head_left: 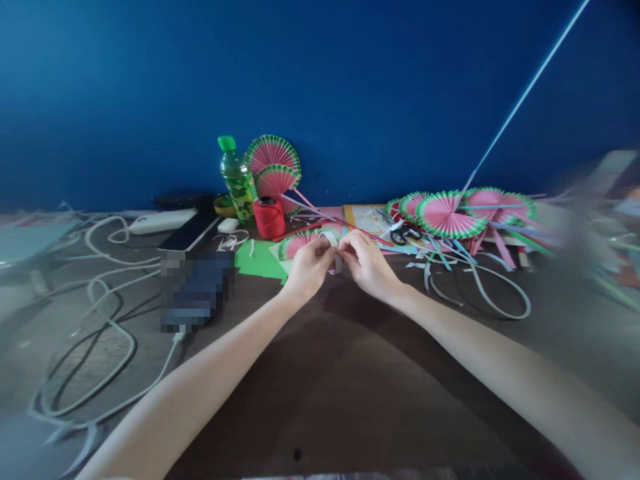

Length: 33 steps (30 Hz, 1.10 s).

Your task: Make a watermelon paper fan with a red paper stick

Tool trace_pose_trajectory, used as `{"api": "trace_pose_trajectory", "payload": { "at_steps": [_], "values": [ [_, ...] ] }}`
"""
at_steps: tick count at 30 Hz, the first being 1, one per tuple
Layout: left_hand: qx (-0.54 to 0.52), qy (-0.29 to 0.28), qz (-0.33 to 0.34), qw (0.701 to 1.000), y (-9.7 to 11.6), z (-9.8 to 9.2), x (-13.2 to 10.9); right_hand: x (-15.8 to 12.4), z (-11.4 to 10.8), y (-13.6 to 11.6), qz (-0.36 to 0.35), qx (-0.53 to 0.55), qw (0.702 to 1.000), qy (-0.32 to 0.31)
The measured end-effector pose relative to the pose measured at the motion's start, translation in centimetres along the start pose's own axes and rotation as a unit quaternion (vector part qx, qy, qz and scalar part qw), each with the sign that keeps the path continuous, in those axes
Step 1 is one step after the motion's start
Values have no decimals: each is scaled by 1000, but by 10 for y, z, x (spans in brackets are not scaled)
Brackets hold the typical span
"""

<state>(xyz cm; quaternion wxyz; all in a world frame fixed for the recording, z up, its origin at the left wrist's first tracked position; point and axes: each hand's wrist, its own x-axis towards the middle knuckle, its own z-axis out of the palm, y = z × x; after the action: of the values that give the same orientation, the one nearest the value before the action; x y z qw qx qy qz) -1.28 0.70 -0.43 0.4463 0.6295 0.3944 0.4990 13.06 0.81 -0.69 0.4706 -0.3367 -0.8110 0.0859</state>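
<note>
Between my hands, over the middle of the table, is a white ring that looks like a roll of tape (331, 237). My left hand (309, 268) is closed on it with thumb and fingers. From the other side, my right hand (369, 265) pinches at the ring's edge; its fingertips hide exactly what they grip. Just behind my left hand lies a pleated paper fan (295, 244), pink with a green edge like a watermelon slice, partly covered by the hand. Green paper (260, 261) sits to the left of it.
Left: a phone (197, 293) with a looped white cable (131, 347), a power bank (163, 221), a green bottle (238, 187) and a red spool (270, 219). Right: black-handled scissors (404, 235), several watermelon fans (443, 215) and paper strips. A blue wall (320, 87) stands behind.
</note>
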Motion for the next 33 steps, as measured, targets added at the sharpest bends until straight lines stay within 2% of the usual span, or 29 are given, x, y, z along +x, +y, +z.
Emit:
{"api": "trace_pose_trajectory", "payload": {
  "at_steps": [4,10,15,21,26,33],
  "values": [
    [-65,4,-58,996,3,2,0,-1,1,-1,-10,-3,1000,-11],
    [-159,-16,-112,981,10,0,2,0,0,-2,9,16,1000,19],
    [-137,-35,-67,988,13,-2,3,2,-1,0,44,36,997,46],
    [-39,-11,-4,999,2,-1,4,0,2,-4,34,24,999,31],
    [-24,-7,-2,1000,-1,-6,6,-3,6,-7,11,38,999,16],
    [-88,-38,-32,995,0,-6,7,1,0,-6,105,112,985,73]
  ]
}}
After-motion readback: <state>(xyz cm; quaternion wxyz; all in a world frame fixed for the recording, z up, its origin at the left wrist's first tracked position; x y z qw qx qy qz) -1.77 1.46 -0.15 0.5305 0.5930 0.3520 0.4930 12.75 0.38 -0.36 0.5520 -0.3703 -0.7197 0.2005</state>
